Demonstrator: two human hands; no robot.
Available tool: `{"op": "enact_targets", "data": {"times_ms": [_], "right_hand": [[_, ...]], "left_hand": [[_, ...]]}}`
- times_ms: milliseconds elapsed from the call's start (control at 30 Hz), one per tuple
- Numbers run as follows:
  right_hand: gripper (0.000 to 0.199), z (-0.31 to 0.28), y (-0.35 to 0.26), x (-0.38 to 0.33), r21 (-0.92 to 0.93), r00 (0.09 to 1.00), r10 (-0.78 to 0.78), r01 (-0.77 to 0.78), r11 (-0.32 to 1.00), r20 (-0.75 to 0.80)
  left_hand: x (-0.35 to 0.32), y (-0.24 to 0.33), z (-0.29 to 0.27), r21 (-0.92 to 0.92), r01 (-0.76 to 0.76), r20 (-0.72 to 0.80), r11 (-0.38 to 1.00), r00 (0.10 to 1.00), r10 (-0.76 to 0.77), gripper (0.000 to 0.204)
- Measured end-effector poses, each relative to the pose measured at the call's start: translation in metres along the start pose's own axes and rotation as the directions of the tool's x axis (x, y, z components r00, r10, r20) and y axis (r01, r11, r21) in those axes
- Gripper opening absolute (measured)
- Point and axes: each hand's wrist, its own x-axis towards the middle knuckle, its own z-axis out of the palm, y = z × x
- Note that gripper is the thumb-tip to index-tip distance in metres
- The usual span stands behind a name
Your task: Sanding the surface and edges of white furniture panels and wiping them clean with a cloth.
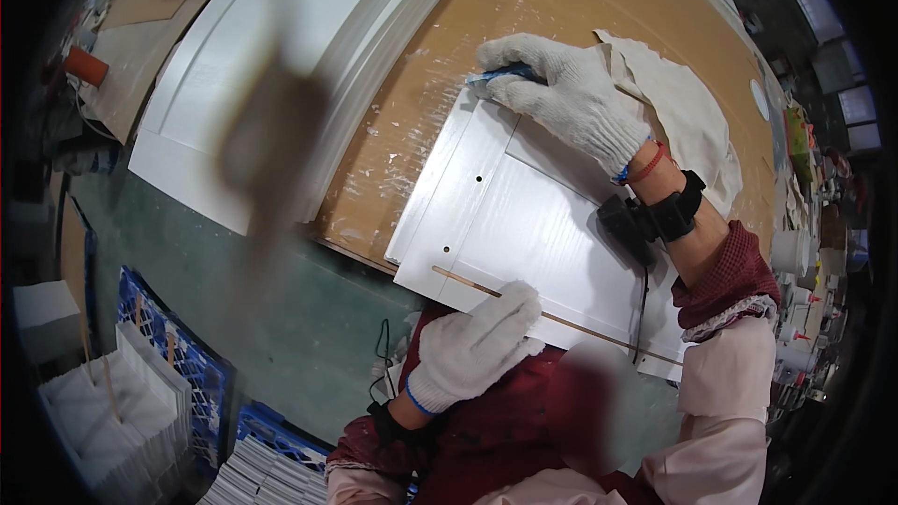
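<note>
White board [552,215] pokes over the table's [402,150] near edge. Right hand [552,75] pinches a blue pad [510,72] by its far edge; left hand [477,346] rests flat, unclenched, on its near edge. Probably stiff, slippery: hold the edges.

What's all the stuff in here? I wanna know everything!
Table: one, brown, centre
Panel: one, white, on the table
Large panels: count unclear, white, upper left
Blue piece: one, blue, upper middle
Cloth: one, cream, table's right side
Crates: at least two, blue, lower left
Board stacks: two, white, lower left
Cylinder: one, orange, upper left
Floor: one, green, left
Blurred shapes: two, brown, red, foreground
Background clutter: many, mixed colours, right
Wrist straps: two, black, at wrists
Sleeves: two, red and pink, below
Left hand: one, white-gloved, panel's near edge
Right hand: one, white-gloved, holding the blue piece
</note>
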Motion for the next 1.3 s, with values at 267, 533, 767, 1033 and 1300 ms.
{"op": "enact_targets", "data": {"times_ms": [267,533,767,1033,1300], "right_hand": [[0.039,-0.019,-0.012,-0.005,-0.143,0.993,0.088,-0.077,0.987,0.074],[0.037,-0.007,-0.002,-0.004,-0.145,0.997,0.06,-0.053,0.988,0.047],[0.033,-0.012,-0.008,-0.009,-0.078,0.998,0.062,-0.061,0.995,0.012],[0.036,-0.019,-0.007,-0.014,-0.123,0.981,0.183,-0.174,0.977,0.065],[0.039,-0.011,0.003,-0.007,-0.027,0.998,0.043,-0.042,0.999,0.05]], "left_hand": [[0.0,0.0,-0.001,0.009,-0.025,-0.004,1.0,1.0,0.025,0.05],[0.003,0.0,-0.003,0.017,-0.022,-0.003,1.0,1.0,0.022,0.05],[0.005,0.0,-0.003,0.003,-0.016,0.018,1.0,1.0,0.016,0.045],[0.003,-0.002,-0.003,0.041,-0.035,0.007,0.999,0.999,0.035,0.042],[0.002,-0.005,-0.002,0.043,-0.058,0.009,0.997,0.998,0.058,0.041]]}}
